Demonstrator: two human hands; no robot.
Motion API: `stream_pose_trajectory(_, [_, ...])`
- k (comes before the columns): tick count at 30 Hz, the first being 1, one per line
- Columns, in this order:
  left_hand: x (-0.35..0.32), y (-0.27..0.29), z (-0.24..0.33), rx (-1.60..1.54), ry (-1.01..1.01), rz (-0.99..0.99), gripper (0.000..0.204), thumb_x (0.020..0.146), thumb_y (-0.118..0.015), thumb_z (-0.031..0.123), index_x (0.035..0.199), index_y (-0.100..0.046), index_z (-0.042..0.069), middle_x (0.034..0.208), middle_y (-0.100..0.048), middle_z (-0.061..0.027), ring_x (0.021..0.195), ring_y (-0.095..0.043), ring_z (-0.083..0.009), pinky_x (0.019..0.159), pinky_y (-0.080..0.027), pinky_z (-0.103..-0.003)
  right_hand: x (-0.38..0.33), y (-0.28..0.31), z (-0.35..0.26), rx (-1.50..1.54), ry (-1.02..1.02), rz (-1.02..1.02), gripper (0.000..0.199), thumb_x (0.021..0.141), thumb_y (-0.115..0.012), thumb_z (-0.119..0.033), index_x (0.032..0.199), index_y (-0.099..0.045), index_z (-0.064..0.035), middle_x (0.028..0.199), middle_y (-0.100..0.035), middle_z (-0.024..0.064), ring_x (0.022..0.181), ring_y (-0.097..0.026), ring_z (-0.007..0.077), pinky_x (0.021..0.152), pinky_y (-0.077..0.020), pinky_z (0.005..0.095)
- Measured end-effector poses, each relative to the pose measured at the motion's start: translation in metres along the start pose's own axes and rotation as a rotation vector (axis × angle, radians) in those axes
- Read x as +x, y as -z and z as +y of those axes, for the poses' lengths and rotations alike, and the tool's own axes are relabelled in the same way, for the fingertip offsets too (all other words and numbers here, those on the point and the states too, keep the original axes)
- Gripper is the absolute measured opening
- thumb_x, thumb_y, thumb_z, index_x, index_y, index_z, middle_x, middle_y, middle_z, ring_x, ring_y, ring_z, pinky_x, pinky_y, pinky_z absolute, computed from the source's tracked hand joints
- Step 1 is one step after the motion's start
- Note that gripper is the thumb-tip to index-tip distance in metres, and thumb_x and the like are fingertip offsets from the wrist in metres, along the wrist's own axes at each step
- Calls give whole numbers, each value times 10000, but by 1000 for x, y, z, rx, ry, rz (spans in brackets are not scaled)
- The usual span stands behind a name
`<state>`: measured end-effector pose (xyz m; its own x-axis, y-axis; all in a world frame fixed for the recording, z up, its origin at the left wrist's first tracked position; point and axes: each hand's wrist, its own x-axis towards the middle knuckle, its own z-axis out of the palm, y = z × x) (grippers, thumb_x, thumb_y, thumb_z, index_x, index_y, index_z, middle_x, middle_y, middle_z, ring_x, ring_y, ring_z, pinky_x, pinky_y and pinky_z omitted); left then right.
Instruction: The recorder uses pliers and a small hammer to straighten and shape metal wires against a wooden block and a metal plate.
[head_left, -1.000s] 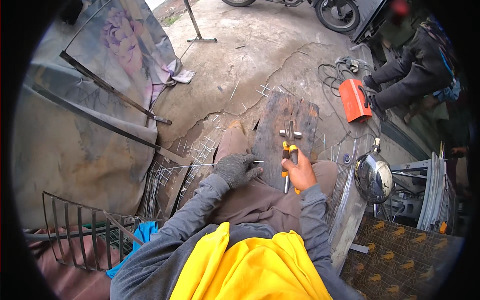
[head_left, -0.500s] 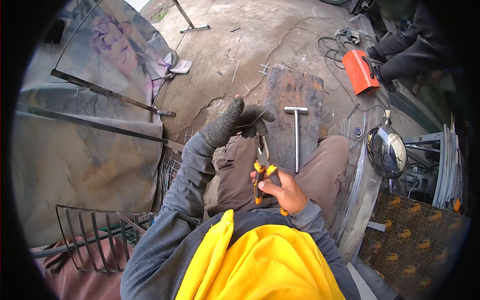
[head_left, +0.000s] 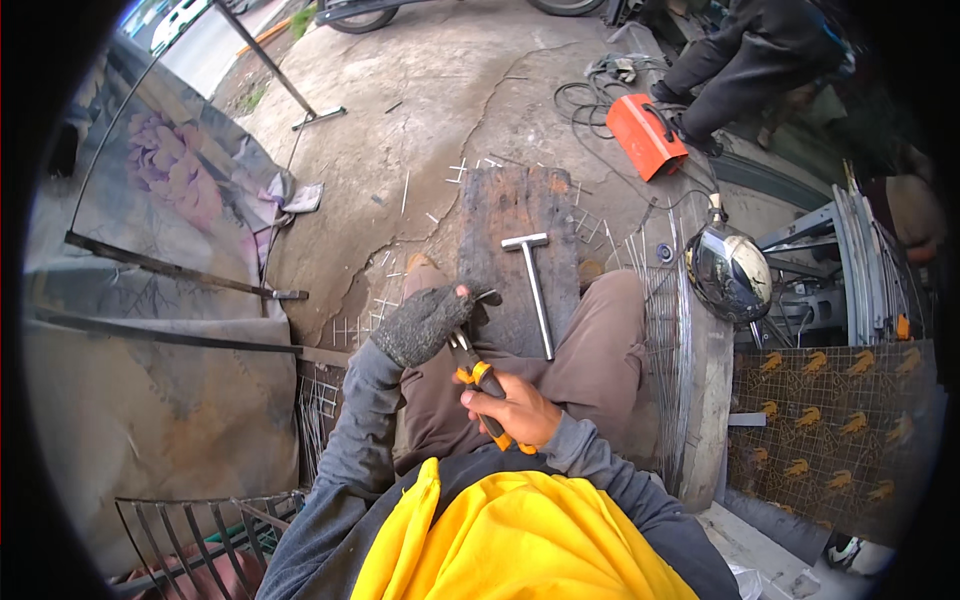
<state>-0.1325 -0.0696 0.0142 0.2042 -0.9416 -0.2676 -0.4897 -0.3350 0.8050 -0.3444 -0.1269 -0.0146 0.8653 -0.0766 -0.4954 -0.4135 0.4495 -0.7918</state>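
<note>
Head view. Left hand (head_left: 425, 322), in grey glove, frame centre: fingers curled around small bent wire piece (head_left: 487, 296), which pokes out just right of fingertips. Right hand (head_left: 512, 410), bare, just below: fingers clenched on orange-handled pliers (head_left: 478, 378); pliers' nose points up-left, touching or tucked under glove. Pliers' jaws hidden behind glove; whether they bite wire, cannot tell. Dark wooden board (head_left: 520, 250) above hands, T-shaped metal piece (head_left: 535, 290) lying on it, right of glove. Wire's full shape too small to make out.
</note>
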Motion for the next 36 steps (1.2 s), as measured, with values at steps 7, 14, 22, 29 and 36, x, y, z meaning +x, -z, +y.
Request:
stream_pose_trajectory(7, [2,-16,18,-217,-89,-27,480,1008,-469,413,1206,-597,-4,1036,-664,-127,961,-618,-208,880,-475,-327,-6,3,16,326,-57,-120,195,933,-567,-239,1045,-496,-96,801,-504,-11,678,-551,89,592,-486,257])
stream_pose_trajectory(14, [4,-1,17,-434,-226,60,638,849,-707,433,1300,-533,16,1220,-605,-114,1098,-574,-202,970,-434,-364,-13,5,15,346,84,-118,203,906,-543,-261,1002,-471,-96,717,-430,-22,572,-479,70,461,-419,237])
stream_pose_trajectory(22, [-4,-17,0,-84,-174,88,559,778,-767,342,1205,-609,18,1149,-645,-177,1122,-598,-295,936,-464,-379,-10,4,18,384,77,-86,269,893,-544,-272,1070,-477,-81,694,-430,-21,564,-452,69,470,-401,222])
stream_pose_trajectory(29, [18,-17,-7,40,-166,-51,457,786,-769,322,1117,-645,33,962,-692,-119,959,-654,-252,848,-493,-359,-16,5,14,418,47,-77,269,889,-557,-276,1052,-471,-81,706,-426,-18,565,-455,72,467,-406,226])
stream_pose_trajectory(36, [30,-25,-24,-179,-115,-193,404,832,-742,304,1119,-645,37,920,-694,-67,892,-643,-156,814,-501,-309,-9,5,26,357,68,-12,203,946,-526,-303,982,-471,-111,702,-412,-27,542,-428,64,453,-377,229])
